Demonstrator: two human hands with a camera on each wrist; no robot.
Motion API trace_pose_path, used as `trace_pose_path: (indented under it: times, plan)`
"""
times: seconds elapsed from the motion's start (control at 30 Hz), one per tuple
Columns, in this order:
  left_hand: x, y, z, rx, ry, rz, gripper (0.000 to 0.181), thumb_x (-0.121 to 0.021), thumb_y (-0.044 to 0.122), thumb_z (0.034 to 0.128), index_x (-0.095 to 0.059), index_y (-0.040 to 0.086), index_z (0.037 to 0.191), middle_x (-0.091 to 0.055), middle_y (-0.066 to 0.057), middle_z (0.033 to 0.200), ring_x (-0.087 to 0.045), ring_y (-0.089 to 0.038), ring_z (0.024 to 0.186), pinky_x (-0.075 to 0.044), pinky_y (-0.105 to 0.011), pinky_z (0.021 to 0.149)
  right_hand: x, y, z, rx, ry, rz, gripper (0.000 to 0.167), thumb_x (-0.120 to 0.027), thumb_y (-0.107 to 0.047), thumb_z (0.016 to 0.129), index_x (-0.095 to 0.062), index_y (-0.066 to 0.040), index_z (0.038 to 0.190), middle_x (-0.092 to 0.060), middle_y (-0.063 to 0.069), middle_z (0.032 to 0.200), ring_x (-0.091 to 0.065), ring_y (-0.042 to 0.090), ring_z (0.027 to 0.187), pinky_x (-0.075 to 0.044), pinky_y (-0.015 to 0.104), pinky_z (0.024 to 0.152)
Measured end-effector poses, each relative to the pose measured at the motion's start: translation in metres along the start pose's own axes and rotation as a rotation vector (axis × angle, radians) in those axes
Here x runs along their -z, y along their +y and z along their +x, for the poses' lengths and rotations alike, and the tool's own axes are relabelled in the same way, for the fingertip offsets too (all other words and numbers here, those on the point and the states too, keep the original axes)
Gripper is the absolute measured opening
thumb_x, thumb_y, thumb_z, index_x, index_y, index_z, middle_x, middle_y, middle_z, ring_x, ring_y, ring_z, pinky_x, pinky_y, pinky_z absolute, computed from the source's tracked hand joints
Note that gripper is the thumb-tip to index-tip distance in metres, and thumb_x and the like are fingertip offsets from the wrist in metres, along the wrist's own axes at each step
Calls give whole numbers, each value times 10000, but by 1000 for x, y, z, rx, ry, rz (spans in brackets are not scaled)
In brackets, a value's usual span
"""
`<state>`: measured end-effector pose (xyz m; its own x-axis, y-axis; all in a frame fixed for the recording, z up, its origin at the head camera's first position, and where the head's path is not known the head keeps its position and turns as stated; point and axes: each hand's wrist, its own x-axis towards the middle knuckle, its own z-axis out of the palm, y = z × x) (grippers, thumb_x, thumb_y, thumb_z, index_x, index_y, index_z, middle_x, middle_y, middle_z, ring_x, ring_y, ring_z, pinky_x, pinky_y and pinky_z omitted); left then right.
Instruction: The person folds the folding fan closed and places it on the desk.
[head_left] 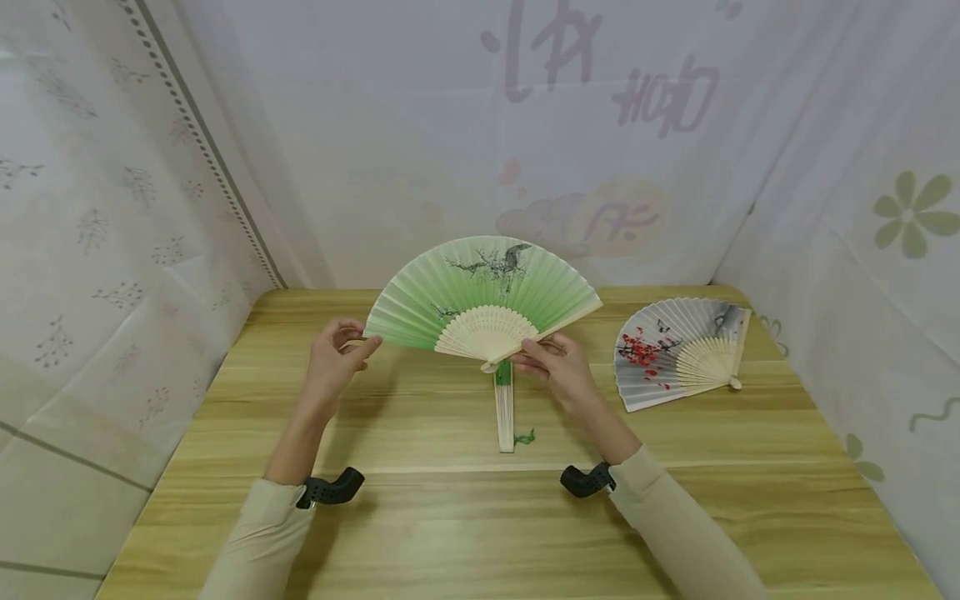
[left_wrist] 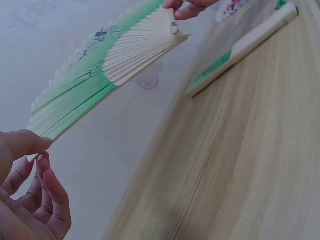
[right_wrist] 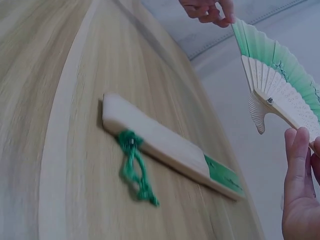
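Note:
A green folding fan (head_left: pixel 487 283) with a dark branch print is spread wide above the table. My left hand (head_left: pixel 335 362) pinches its left outer corner between thumb and fingertip, plainly seen in the left wrist view. With thumb and fingers my right hand (head_left: pixel 558 371) grips the right guard stick near the pivot. Below lies a folded fan (right_wrist: pixel 165 142) with pale ribs, a green end and a green tassel (right_wrist: pixel 137 172); in the head view its upper end is partly hidden by the open fan.
A grey fan (head_left: pixel 651 354) with red blossoms lies spread at the right of the wooden table (head_left: pixel 450 533). Printed curtains (head_left: pixel 405 150) hang behind the table and along both sides. Each wrist carries a black camera mount (head_left: pixel 330 487).

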<state>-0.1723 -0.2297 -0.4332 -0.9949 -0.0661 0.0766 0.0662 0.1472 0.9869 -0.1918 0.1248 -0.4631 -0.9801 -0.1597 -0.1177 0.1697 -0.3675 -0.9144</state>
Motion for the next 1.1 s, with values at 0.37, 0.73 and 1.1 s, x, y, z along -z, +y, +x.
trace_pose_path:
  times: [0.37,0.73,1.1]
  plan:
    - [-34,3,10,36,17,-76,331,-730,124,963,-534,5,1201,-601,-84,1120,-635,-132,820,-541,-294,716,33,-9,-12,63,-3,-10,157,-653,-78,1009,-614,57,1079,-702,158,969,-731,291,924,-492,502,935]
    - [-49,3,14,72,33,-161,301,-716,108,970,-550,11,1202,-598,-49,1076,-591,-166,837,-534,-272,696,44,-8,-16,97,12,-13,204,-669,-97,1000,-617,80,1087,-689,192,999,-727,301,944,-539,441,897]
    - [-55,-1,15,96,61,-204,255,-694,145,991,-548,43,1174,-575,-61,1071,-581,-215,859,-542,-294,719,43,-2,-16,91,47,-4,232,-643,-87,1014,-583,108,1124,-709,155,987,-733,266,906,-554,398,878]
